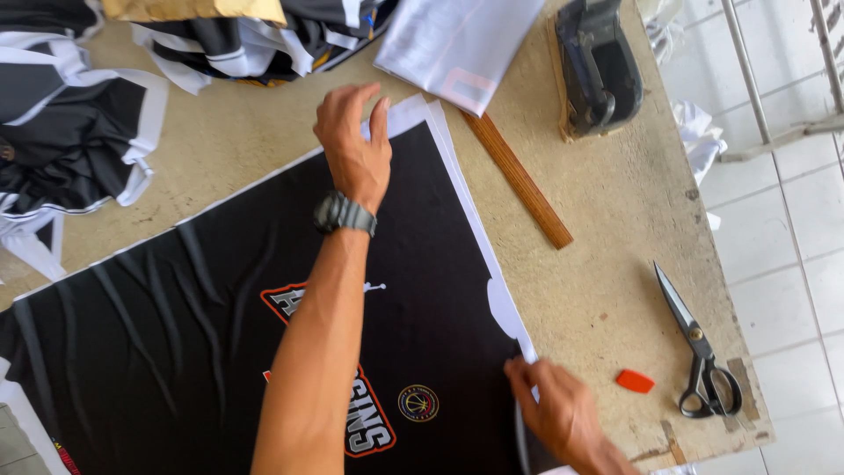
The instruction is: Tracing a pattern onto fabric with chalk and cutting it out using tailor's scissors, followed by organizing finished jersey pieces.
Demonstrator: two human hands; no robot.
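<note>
Broadly, one table [607, 290] carries one black fabric panel [176, 343] with a white border, spread flat across its left and middle. Two hands work its right edge: the left hand [354, 145] presses the far corner, fingers together and flat; the right hand [554, 406] pinches the near edge. Right of it lie one wooden ruler [519, 180], one pair of scissors [701, 356] and one orange chalk [635, 381].

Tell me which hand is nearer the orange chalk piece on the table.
Right. The right hand pinches the white edge of the black fabric just left of the orange chalk piece. The left hand presses the fabric's far corner, well up the table.
</note>
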